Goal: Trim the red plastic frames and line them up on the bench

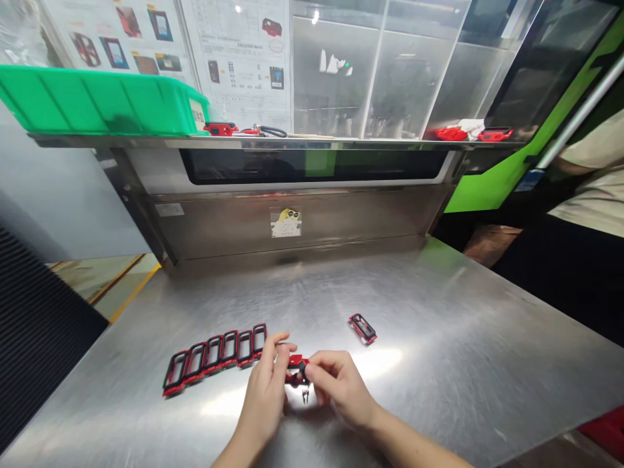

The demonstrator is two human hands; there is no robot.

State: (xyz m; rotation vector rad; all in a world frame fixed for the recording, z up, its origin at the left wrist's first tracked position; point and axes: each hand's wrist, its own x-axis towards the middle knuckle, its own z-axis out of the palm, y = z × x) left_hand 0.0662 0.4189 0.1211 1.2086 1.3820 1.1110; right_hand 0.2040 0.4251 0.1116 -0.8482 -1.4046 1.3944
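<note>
Low in the middle of the view, a red-and-black plastic frame (298,366) is held above the steel table. My left hand (267,383) grips it from the left, fingers pointing away from me. My right hand (341,387) pinches its right end between thumb and fingers. Much of the part is hidden by my hands. Just below it shows a small dark two-pronged bit (305,394); whether it is attached cannot be made out. Left of my hands lies a slanting row of several similar frames (213,353). One more frame (363,328) lies apart, beyond my right hand.
The steel table (439,338) spans the view. Above its back edge runs a shelf (312,143) bearing a green bin (97,101), a red part (221,129), a red-and-black cable-like item (266,130) and red pieces (494,134). At right stands another person (595,175).
</note>
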